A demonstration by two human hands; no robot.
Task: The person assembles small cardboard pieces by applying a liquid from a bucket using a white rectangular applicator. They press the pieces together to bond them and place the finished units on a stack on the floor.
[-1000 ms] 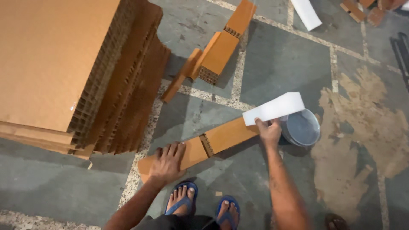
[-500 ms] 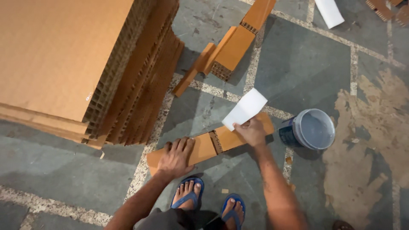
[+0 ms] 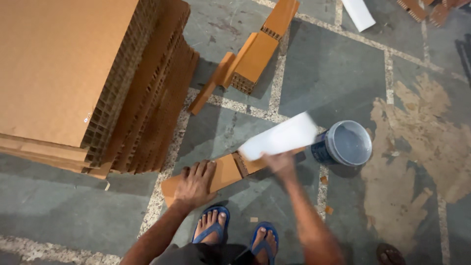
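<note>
Matt brown honeycomb cardboard is seen in the strip (image 3: 223,172) and stack (image 3: 73,73); the sheet (image 3: 279,137) looks like smooth white paper.

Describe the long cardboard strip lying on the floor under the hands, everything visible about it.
The cardboard strip is a long, narrow brown piece with a honeycomb core showing at a gap partway along. It lies flat on the tiled floor, angled up to the right. The left hand presses flat on its near end; the right hand, blurred, holds a white sheet over its far end, beside a grey bucket.
</note>
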